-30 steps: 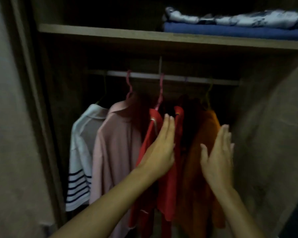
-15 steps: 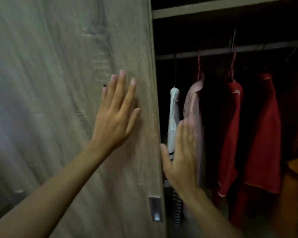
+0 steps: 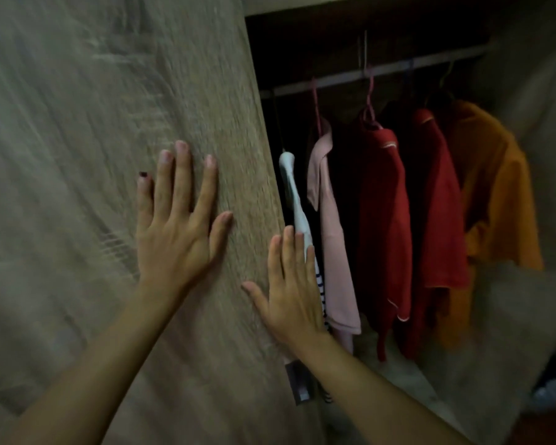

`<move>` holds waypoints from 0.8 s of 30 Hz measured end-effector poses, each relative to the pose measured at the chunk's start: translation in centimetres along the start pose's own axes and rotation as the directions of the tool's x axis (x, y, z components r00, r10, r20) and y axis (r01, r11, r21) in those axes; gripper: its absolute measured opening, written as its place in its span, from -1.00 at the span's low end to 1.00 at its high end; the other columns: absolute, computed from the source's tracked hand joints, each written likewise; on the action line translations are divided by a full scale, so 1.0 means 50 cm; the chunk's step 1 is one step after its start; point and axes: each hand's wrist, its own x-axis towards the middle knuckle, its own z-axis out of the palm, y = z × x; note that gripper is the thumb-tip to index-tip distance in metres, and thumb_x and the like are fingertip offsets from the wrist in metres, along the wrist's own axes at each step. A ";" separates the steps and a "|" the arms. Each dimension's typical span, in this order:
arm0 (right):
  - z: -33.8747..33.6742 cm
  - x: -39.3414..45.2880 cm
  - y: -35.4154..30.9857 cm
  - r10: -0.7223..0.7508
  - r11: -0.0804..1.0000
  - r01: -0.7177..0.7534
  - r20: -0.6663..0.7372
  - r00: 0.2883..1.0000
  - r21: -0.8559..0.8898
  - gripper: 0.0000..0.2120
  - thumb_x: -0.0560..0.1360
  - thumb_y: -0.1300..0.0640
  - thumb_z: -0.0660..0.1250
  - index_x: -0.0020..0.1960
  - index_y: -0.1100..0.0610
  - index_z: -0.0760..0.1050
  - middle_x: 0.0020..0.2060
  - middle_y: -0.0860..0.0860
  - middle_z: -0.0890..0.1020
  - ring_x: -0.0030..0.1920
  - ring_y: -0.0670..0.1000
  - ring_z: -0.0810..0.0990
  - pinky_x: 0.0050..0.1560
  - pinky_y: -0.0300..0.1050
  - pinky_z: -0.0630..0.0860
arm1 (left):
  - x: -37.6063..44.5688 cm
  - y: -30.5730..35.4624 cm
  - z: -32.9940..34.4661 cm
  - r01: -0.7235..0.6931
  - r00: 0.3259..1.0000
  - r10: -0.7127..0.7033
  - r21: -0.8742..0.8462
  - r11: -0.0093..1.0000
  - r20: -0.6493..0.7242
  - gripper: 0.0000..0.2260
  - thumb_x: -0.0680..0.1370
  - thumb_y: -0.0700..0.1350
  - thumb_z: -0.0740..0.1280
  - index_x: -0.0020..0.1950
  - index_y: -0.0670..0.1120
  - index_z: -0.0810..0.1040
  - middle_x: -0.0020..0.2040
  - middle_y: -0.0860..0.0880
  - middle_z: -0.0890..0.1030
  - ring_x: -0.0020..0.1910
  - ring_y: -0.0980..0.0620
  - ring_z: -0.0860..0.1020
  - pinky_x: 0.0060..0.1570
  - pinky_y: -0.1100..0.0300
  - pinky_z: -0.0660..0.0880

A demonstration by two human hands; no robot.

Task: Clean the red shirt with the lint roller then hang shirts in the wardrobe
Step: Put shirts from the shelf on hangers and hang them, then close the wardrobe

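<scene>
My left hand (image 3: 177,232) lies flat, fingers spread, on the wardrobe door (image 3: 109,123); my right hand (image 3: 291,290) is open at the door's edge. Beyond my right fingertips hang a striped shirt (image 3: 297,207), a pink shirt (image 3: 334,252), the red shirt (image 3: 384,220) and an orange shirt (image 3: 501,194). No writing is readable.

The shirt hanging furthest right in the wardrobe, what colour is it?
Orange shirt, seen best in the head view.
</scene>
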 end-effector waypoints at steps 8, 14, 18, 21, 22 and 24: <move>-0.008 -0.005 0.049 0.007 0.999 -0.008 -0.023 1.000 -0.045 -0.20 0.59 -0.26 0.00 0.53 0.14 -0.37 0.53 0.05 -0.35 0.55 0.10 -0.26 0.54 0.13 -0.21 | 0.019 0.047 0.002 -0.014 0.998 0.012 -0.024 1.000 -0.055 -0.43 0.64 0.15 0.05 0.57 -0.08 0.03 0.54 -0.23 0.09 0.52 -0.17 0.05 0.49 -0.03 -0.16; -0.025 -0.012 0.103 0.049 0.995 -0.053 -0.051 0.997 -0.082 -0.18 0.59 -0.28 0.00 0.54 0.14 -0.37 0.54 0.05 -0.34 0.56 0.12 -0.23 0.54 0.16 -0.17 | 0.044 0.109 0.008 -0.019 0.995 0.015 -0.043 0.999 -0.101 -0.43 0.64 0.16 0.05 0.57 -0.08 0.06 0.53 -0.18 0.04 0.52 -0.14 0.05 0.48 -0.06 -0.08; -0.053 -0.018 0.148 0.102 0.984 -0.111 -0.066 0.993 -0.138 -0.20 0.60 -0.27 -0.04 0.53 0.17 -0.36 0.54 0.08 -0.33 0.56 0.11 -0.24 0.54 0.14 -0.19 | 0.069 0.170 0.012 -0.025 0.993 0.019 -0.053 0.998 -0.114 -0.44 0.64 0.17 0.03 0.57 -0.07 0.05 0.54 -0.17 0.06 0.53 -0.12 0.05 0.47 -0.06 -0.09; -0.072 -0.022 0.186 0.151 0.976 -0.165 -0.104 0.983 -0.144 -0.25 0.62 -0.24 -0.06 0.54 0.18 -0.33 0.55 0.08 -0.30 0.56 0.10 -0.22 0.54 0.09 -0.21 | 0.093 0.224 0.014 -0.029 0.992 0.022 -0.059 0.998 -0.122 -0.44 0.64 0.16 0.01 0.57 -0.07 0.03 0.55 -0.15 0.04 0.53 -0.09 0.02 0.47 -0.05 -0.10; -0.077 -0.024 0.201 0.167 0.974 -0.181 -0.114 0.979 -0.136 -0.26 0.63 -0.22 -0.06 0.54 0.18 -0.32 0.55 0.07 -0.29 0.56 0.09 -0.21 0.55 0.07 -0.21 | 0.102 0.243 0.014 -0.032 0.992 0.023 -0.067 0.997 -0.123 -0.45 0.65 0.16 0.00 0.57 -0.07 0.03 0.55 -0.16 0.06 0.53 -0.09 0.02 0.47 -0.05 -0.10; -0.085 -0.031 0.232 0.187 0.972 -0.202 -0.131 0.974 -0.119 -0.30 0.65 -0.17 -0.05 0.55 0.18 -0.31 0.55 0.06 -0.28 0.57 0.08 -0.19 0.55 0.03 -0.19 | 0.119 0.279 0.014 -0.039 0.992 0.029 -0.078 0.996 -0.124 -0.45 0.65 0.15 -0.01 0.57 -0.07 0.03 0.55 -0.17 0.09 0.52 -0.10 0.01 0.46 -0.06 -0.08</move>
